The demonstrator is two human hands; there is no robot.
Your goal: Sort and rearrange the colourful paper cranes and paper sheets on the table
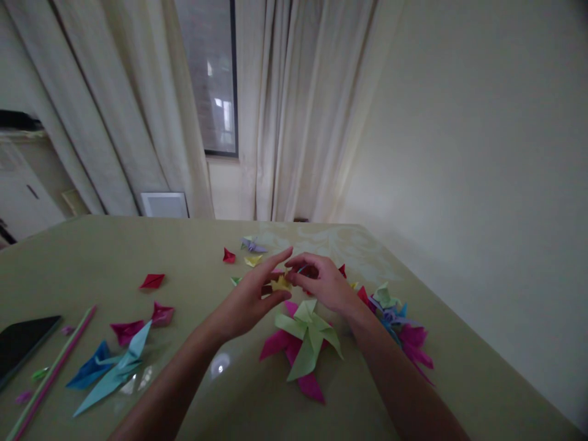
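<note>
A small yellow folded paper piece point(280, 284) is held over the middle of the table. My left hand point(245, 300) has it between thumb and fingers, with the index finger stretched out above. From the other side my right hand point(324, 283) pinches at its edge with curled fingers; their tips partly cover it. Just below the hands lies a light green paper pinwheel point(309, 334) on top of a magenta one point(312, 387). Beyond the hands rest a purple paper crane point(253, 245), a red folded piece point(228, 255) and another yellow folded piece point(253, 261).
On the left are a red paper piece point(152, 281), magenta pieces point(127, 332), a light blue crane point(120, 372), a blue one point(92, 366), green and pink sticks point(57, 367) and a dark flat device point(25, 343). Colourful origami point(399, 324) is heaped on the right, near the wall.
</note>
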